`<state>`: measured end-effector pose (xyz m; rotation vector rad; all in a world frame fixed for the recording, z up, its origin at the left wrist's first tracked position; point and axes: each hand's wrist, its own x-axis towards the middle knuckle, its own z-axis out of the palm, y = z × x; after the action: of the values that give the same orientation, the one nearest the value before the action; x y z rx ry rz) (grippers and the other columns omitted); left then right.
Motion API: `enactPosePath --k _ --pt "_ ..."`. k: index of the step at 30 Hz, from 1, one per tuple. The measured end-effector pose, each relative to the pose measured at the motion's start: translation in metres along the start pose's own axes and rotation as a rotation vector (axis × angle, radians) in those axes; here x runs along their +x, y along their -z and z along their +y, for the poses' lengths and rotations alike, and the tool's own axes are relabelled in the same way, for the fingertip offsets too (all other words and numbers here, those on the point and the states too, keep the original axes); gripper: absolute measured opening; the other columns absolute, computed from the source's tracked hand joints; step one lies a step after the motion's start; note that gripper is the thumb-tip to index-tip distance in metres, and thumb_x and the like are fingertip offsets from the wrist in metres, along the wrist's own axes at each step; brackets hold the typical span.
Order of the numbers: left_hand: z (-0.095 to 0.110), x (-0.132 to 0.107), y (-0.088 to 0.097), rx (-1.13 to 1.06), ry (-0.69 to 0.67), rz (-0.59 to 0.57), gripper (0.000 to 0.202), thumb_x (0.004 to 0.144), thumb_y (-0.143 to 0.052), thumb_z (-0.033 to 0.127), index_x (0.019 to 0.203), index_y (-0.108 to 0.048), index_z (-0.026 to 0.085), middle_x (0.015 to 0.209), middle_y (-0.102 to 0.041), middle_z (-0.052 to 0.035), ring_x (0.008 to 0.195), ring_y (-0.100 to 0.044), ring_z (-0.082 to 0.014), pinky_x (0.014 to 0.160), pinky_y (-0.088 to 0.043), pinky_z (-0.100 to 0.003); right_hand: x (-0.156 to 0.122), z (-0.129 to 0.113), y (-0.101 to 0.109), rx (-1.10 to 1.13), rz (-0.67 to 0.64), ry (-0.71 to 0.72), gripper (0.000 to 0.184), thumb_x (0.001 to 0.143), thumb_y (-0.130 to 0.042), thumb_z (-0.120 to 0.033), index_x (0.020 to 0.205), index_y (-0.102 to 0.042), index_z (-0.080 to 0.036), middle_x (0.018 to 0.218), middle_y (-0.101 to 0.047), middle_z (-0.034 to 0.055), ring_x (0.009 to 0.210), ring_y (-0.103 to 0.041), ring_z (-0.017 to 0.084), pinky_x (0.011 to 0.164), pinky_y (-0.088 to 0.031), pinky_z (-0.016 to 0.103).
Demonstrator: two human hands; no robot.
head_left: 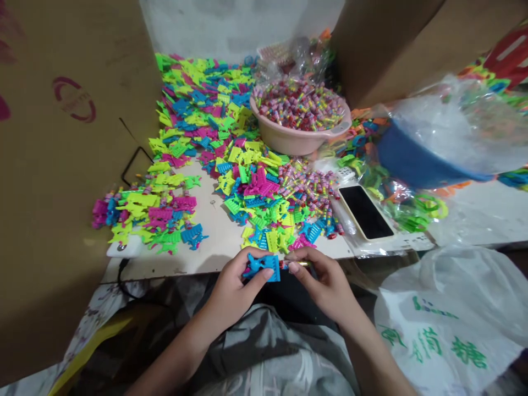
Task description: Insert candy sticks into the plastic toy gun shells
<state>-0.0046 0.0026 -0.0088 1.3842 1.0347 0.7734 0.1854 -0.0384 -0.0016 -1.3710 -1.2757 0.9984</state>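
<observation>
Fingers (264, 273) pinch: left hand (231, 294) blue piece (259, 265), right hand (325, 283) small stick (297, 264). White table (218, 236) littered; cardboard walls (61, 192).

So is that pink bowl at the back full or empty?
Full: the pink bowl is heaped up to its rim with small colourful pieces, and none of its inside bottom shows.

The blue toy piece (262, 267) pinched in the left hand (231, 289) is hard moulded plastic with a dull sheen, like the neon pile (256, 187) on the smooth, pale tabletop (218, 228). The thin tube (297, 264) in the right hand (325, 280) looks glossy. The far pink basin (297, 142) is matt plastic, the phone (365, 212) has a glossy black glass screen, the left cardboard wall (61, 176) is matt brown, and the right clear bag (454, 121) is crinkled, shiny film.
</observation>
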Motion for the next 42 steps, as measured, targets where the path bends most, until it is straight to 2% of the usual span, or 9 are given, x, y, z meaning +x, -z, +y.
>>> enactPosePath --k 5,10,14,17,20,25,30,35,42 --pt "0.001 0.000 0.000 0.019 0.001 -0.053 0.020 0.086 -0.061 0.039 0.093 -0.057 0.021 0.087 -0.063 -0.0020 0.081 -0.058 -0.0175 0.074 -0.046 -0.028 0.004 0.004 0.002 0.131 -0.137 -0.109 0.039 0.084 -0.066 -0.059 0.082 -0.066 -0.019 0.064 -0.060 -0.0005 0.058 -0.056 0.014 0.055 -0.046 0.025" --pt "-0.002 0.001 0.001 0.071 -0.035 -0.068 0.019 0.088 -0.059 0.039 0.090 -0.055 0.021 0.081 -0.060 -0.0009 0.074 -0.057 -0.0159 0.069 -0.047 -0.027 0.003 0.008 -0.003 0.179 -0.169 -0.131 0.038 0.085 -0.066 -0.056 0.078 -0.063 -0.019 0.062 -0.054 -0.0021 0.056 -0.050 0.012 0.053 -0.040 0.023" --pt "-0.007 -0.001 -0.002 0.051 0.014 -0.045 0.026 0.087 -0.060 0.045 0.092 -0.049 0.022 0.074 -0.056 0.0014 0.061 -0.059 -0.0145 0.055 -0.048 -0.025 0.000 0.008 -0.010 0.116 -0.110 -0.073 0.038 0.087 -0.063 -0.055 0.076 -0.061 -0.019 0.065 -0.058 -0.0004 0.058 -0.051 0.013 0.054 -0.040 0.023" --pt "-0.006 -0.004 -0.003 0.011 0.042 -0.058 0.028 0.089 -0.058 0.047 0.092 -0.045 0.023 0.064 -0.055 0.0051 0.048 -0.057 -0.0117 0.046 -0.043 -0.021 -0.003 0.007 -0.014 0.024 -0.076 0.009 0.038 0.091 -0.060 -0.053 0.074 -0.060 -0.019 0.064 -0.059 0.0004 0.058 -0.051 0.013 0.053 -0.039 0.023" --pt "-0.001 -0.008 0.000 0.039 0.031 -0.113 0.023 0.092 -0.054 0.044 0.092 -0.044 0.022 0.056 -0.053 0.0076 0.044 -0.054 -0.0104 0.045 -0.041 -0.020 -0.005 0.006 -0.015 -0.004 -0.096 0.050 0.039 0.092 -0.057 -0.053 0.075 -0.059 -0.019 0.063 -0.059 0.0003 0.056 -0.050 0.012 0.049 -0.037 0.022" --pt "0.013 -0.012 0.007 0.105 0.017 -0.161 0.020 0.094 -0.049 0.041 0.090 -0.043 0.022 0.056 -0.051 0.0082 0.045 -0.053 -0.0098 0.045 -0.041 -0.019 -0.010 0.005 -0.013 0.023 -0.129 0.074 0.037 0.094 -0.057 -0.051 0.077 -0.059 -0.018 0.065 -0.060 0.0008 0.057 -0.051 0.012 0.048 -0.036 0.020" --pt "0.018 -0.012 0.010 0.013 0.162 -0.320 0.026 0.093 -0.047 0.048 0.090 -0.041 0.023 0.051 -0.051 0.0086 0.040 -0.050 -0.0105 0.040 -0.038 -0.019 -0.013 0.003 -0.010 -0.014 -0.186 0.076 0.033 0.095 -0.056 -0.045 0.076 -0.058 -0.018 0.063 -0.056 -0.0009 0.054 -0.046 0.010 0.047 -0.034 0.020" --pt "0.003 -0.010 0.006 0.118 0.086 -0.119 0.024 0.092 -0.053 0.044 0.090 -0.043 0.022 0.054 -0.053 0.0080 0.044 -0.053 -0.0103 0.046 -0.043 -0.020 -0.013 -0.001 -0.016 -0.138 -0.164 0.071 0.020 0.096 -0.055 -0.031 0.081 -0.057 -0.018 0.071 -0.063 0.0011 0.061 -0.055 0.011 0.053 -0.039 0.019" --pt "-0.005 -0.015 0.001 -0.045 0.098 -0.080 0.033 0.090 -0.056 0.052 0.090 -0.039 0.023 0.053 -0.053 0.0095 0.042 -0.052 -0.0098 0.043 -0.039 -0.019 -0.008 0.009 -0.025 -0.014 -0.163 0.034 0.023 0.095 -0.055 -0.033 0.077 -0.054 -0.019 0.067 -0.060 -0.0008 0.059 -0.052 0.011 0.052 -0.037 0.019"
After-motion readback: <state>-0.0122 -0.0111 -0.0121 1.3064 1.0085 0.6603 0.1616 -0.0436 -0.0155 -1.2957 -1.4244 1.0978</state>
